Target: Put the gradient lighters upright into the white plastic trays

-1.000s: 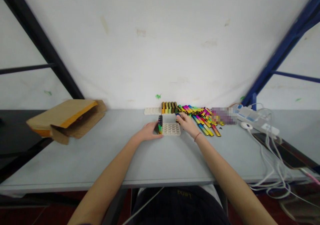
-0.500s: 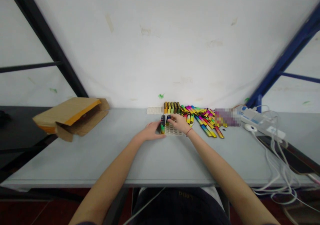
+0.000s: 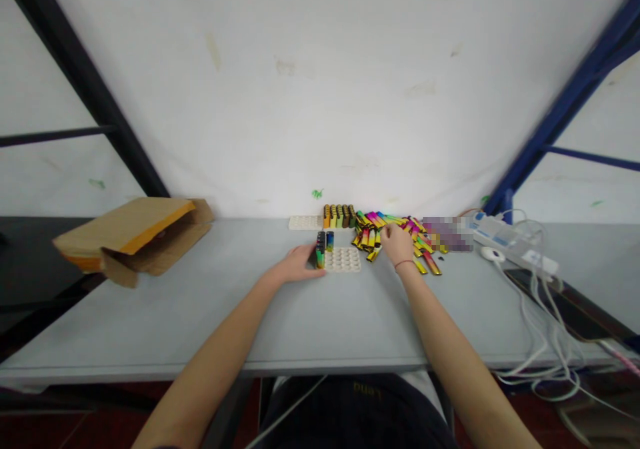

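A white tray with round holes (image 3: 344, 260) lies on the grey table. Along its left edge stands a row of dark-topped, colourful tubes (image 3: 321, 250), and one blue tube (image 3: 330, 241) stands beside that row at the back. My left hand (image 3: 299, 264) rests at the tray's left side, its fingers and thumb around the row. Over the loose pile of shiny multicoloured tubes (image 3: 371, 237) is my right hand (image 3: 399, 242), fingers bent down; its fingertips and anything between them are too small to make out.
Behind the tray, upright tubes (image 3: 339, 216) fill another holder, with a second white tray (image 3: 305, 222) to its left. An open cardboard box (image 3: 130, 232) lies at the left. A power strip (image 3: 515, 241) and white cables are at the right.
My right hand has moved right, from the tray to the loose pile. The blue tube it held now stands released in the tray. My left hand stays by the row.
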A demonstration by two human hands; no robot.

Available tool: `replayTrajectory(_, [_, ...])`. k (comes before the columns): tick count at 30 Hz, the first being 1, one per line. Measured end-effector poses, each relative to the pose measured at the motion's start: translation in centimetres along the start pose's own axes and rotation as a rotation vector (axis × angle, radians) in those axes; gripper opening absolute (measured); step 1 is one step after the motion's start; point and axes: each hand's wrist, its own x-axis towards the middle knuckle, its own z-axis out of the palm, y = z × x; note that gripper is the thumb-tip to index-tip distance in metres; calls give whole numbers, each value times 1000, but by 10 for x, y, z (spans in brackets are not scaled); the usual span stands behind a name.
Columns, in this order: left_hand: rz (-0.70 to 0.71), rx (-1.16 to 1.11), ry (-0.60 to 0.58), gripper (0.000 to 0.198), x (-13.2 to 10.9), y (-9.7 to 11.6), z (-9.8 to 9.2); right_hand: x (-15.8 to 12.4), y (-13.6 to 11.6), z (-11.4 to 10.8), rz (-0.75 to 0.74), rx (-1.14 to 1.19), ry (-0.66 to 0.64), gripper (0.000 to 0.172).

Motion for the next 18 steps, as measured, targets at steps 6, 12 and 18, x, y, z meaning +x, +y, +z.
replayTrajectory(6, [12, 7, -1, 69, 0, -1, 0, 7, 12, 5, 141, -136, -84, 52])
replayTrajectory(12, [12, 4, 18, 68, -1, 2, -1, 7, 3, 14, 103, -169, -86, 46])
replayTrajectory(18, [9, 11, 0, 68, -1, 2, -2, 12, 9, 14, 137, -145, -142, 41])
